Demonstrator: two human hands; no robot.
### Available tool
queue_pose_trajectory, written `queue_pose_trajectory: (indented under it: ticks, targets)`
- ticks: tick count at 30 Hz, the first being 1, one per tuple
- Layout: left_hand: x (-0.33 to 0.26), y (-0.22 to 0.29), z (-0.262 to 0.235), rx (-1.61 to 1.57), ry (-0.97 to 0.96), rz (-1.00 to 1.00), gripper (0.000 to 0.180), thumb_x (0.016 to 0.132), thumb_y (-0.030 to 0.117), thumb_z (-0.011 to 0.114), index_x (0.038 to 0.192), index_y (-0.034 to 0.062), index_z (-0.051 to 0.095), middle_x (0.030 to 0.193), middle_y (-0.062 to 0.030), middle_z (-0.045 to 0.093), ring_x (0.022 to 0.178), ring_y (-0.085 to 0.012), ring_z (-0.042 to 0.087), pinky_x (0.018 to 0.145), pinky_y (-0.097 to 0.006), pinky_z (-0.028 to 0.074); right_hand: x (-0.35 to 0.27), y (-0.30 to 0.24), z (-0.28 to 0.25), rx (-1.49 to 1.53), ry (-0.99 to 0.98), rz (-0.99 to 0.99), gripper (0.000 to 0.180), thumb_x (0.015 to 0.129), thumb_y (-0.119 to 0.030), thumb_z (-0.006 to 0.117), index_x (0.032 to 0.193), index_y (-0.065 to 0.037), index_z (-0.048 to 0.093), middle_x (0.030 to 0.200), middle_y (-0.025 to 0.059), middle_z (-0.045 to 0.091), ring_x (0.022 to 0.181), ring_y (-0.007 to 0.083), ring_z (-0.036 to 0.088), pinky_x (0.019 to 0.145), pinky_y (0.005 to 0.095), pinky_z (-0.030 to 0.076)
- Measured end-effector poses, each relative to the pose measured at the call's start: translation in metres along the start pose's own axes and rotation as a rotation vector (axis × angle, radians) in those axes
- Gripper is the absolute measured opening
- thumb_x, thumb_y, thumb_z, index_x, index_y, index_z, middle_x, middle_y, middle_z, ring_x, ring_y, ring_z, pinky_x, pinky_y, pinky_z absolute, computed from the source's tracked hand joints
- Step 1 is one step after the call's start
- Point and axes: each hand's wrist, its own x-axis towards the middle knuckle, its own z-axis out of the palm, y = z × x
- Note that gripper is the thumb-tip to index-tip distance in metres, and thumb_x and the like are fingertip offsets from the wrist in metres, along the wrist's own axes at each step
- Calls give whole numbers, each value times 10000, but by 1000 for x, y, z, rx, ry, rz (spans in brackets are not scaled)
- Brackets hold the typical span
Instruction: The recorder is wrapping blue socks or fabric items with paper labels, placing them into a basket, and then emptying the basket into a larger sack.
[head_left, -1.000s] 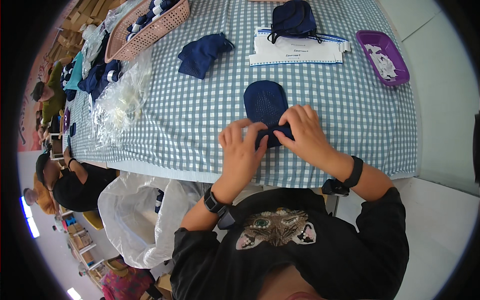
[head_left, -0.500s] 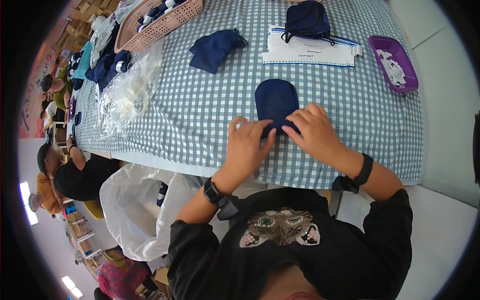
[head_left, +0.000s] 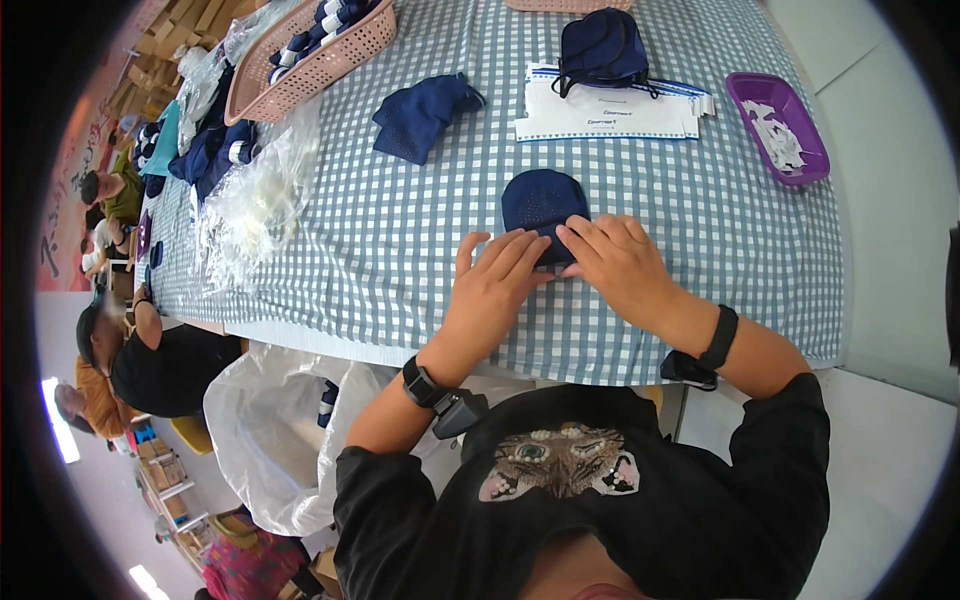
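Here, gripping a folded navy cloth [head_left: 543, 193] with both hands on a blue-and-white checked tablecloth [head_left: 440, 225].

Rounded at twelve o'clock, speckled with tiny dots across the upper panel, doubled over on itself in a plainer band at six o'clock. Grasped along that near edge by the left hand [head_left: 499, 272] from seven o'clock and by the right hand [head_left: 618, 258] from four o'clock, with backs turned up, fingers laid over the top, index tips nearly meeting, thumbs at the near side; hard to tell how far under. Flanked by a crumpled navy cloth [head_left: 422, 118] at ten o'clock, white strips [head_left: 600, 127] at one o'clock and a purple basket [head_left: 742, 112] at two o'clock.
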Motion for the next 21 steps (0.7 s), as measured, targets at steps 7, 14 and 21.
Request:
queue_pose_trajectory:
  ticks: [7, 14, 21]
  targets:
    - [11, -29, 13, -84, 51, -148, 303, 784, 188, 675, 1044, 53, 596, 956, -69, 622, 908, -186, 561, 902, -394, 332, 18, 17, 21, 188, 3, 208, 352, 785, -257, 673, 1032, -18, 595, 937, 74, 570, 831, 233, 483, 795, 359, 397]
    - [44, -22, 9, 204, 103, -258, 230, 803, 193, 649, 985, 63, 597, 910, -70, 615, 941, -194, 521, 888, -388, 309, 46, 29, 31, 184, 37, 391, 212, 804, -229, 658, 870, -62, 546, 850, 64, 551, 812, 226, 459, 759, 353, 381]
    - [41, -22, 12, 118, -34, 52, 264, 815, 66, 575, 1075, 30, 554, 1016, -91, 602, 942, -206, 577, 858, -356, 424, 36, 38, 26, 155, -37, 231, 213, 782, -213, 667, 908, -68, 573, 923, 33, 570, 874, 196, 475, 785, 333, 393]
